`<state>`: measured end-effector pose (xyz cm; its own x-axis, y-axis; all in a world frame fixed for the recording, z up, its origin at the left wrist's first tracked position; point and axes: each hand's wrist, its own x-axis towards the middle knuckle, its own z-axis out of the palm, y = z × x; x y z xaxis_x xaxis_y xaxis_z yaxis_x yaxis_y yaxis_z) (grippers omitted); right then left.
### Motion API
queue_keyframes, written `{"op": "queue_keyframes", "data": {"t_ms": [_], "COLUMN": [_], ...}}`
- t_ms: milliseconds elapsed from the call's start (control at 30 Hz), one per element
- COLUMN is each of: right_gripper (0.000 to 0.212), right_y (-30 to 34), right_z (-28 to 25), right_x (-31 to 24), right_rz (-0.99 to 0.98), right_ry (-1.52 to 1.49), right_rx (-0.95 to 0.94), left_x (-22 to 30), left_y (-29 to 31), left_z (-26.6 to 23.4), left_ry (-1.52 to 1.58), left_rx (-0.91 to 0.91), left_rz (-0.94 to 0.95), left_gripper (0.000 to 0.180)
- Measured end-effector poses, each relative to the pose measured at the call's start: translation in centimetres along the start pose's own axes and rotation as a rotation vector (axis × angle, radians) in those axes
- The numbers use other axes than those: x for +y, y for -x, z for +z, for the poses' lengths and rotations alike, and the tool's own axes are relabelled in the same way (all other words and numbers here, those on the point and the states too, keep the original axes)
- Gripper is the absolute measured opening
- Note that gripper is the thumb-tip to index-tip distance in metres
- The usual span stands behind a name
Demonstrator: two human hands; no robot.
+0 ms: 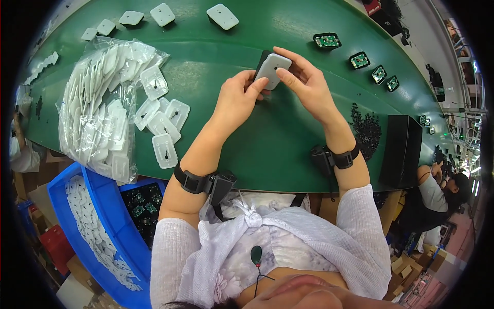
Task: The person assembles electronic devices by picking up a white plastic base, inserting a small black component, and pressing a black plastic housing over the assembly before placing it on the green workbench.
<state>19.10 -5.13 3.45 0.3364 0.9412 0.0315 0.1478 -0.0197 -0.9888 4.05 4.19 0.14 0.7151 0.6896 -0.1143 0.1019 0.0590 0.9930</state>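
Above the middle of the green table [267, 144], both hands hold one small device case [273, 71] with a white cover and a black body. My left hand [237, 99] grips its lower left side, with the thumb on the white cover. On the other side my right hand [307, 85] has its thumb pressed on the cover and its fingers around the upper edge. The cover faces up and the case is tilted. The fingers beneath it are partly hidden.
At left lie a clear bag of white covers [95, 98] and loose white covers [164, 149]. White-topped cases [223, 16] line the far edge. Circuit boards in black housings [328, 40], small black parts [366, 129] and a black box [401, 152] are at right. A blue bin [110, 206] stands lower left.
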Motion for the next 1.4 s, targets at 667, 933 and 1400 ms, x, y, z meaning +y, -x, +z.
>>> {"op": "queue_keyframes", "data": {"t_ms": [667, 933, 1400], "right_gripper": [0.041, 0.041, 0.026], "right_y": [-14.8, -19.2, -10.1], "right_z": [-4.1, -4.8, -7.7], "right_x": [0.9, 1.5, -1.2], "right_rz": [-0.111, 0.111, -0.144], "right_ry": [0.721, 0.627, 0.894], "right_rx": [-0.075, -0.272, 0.087], "left_x": [-1.4, -1.2, -1.7], "left_y": [-0.4, -0.2, -0.4], "left_z": [0.8, 1.0, 1.1], "left_ry": [-0.096, -0.147, -0.212], "left_rx": [0.068, 0.072, 0.092], "left_rz": [0.092, 0.117, 0.161], "left_gripper": [0.030, 0.026, 0.023]}}
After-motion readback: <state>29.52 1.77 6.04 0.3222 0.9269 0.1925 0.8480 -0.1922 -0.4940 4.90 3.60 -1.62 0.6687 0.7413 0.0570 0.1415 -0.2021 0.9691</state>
